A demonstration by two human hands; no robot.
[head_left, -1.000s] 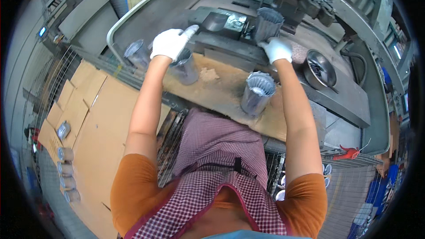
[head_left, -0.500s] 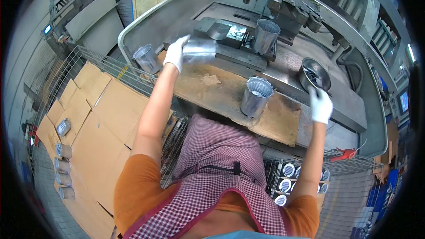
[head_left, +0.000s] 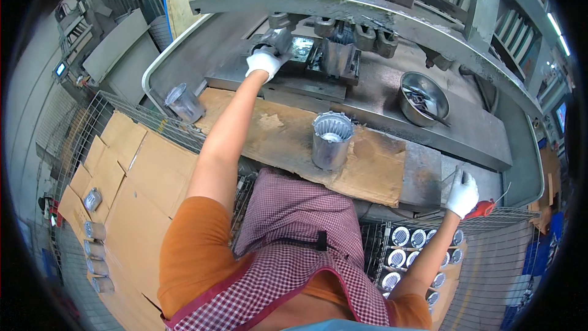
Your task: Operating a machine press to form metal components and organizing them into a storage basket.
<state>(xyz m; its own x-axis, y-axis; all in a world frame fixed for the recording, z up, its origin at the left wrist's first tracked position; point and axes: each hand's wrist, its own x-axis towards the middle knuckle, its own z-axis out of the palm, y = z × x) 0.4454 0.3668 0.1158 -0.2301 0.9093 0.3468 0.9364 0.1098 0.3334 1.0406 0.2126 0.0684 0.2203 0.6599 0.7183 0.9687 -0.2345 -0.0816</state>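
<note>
My left hand (head_left: 265, 64), in a white glove, is closed around a grey metal cylinder (head_left: 277, 40). It holds this over the left end of the machine's fixture. An upright ribbed metal cup (head_left: 338, 58) stands on the fixture to the right, its top under the press heads (head_left: 343, 32). My right hand (head_left: 462, 195), also gloved, is at the right end of the worktop, beside a red-handled tool (head_left: 482, 209). Its fingers are curled; what they hold, if anything, is hidden. Another ribbed cup (head_left: 331, 147) stands on the cardboard-covered ledge (head_left: 269, 129) before me.
A metal bowl (head_left: 410, 105) with small pieces and a tool stands right. One more cup (head_left: 185, 103) leans at the ledge's left end. Cardboard (head_left: 144, 178) with several castings lies left. Round parts (head_left: 400, 236) fill a wire basket at lower right. The press beam (head_left: 380, 15) spans overhead.
My left hand has brought the cylinder forward and right onto the fixture area. My right hand has left the bowl and come nearer, rightward. The press beam has come down toward the upright cup.
</note>
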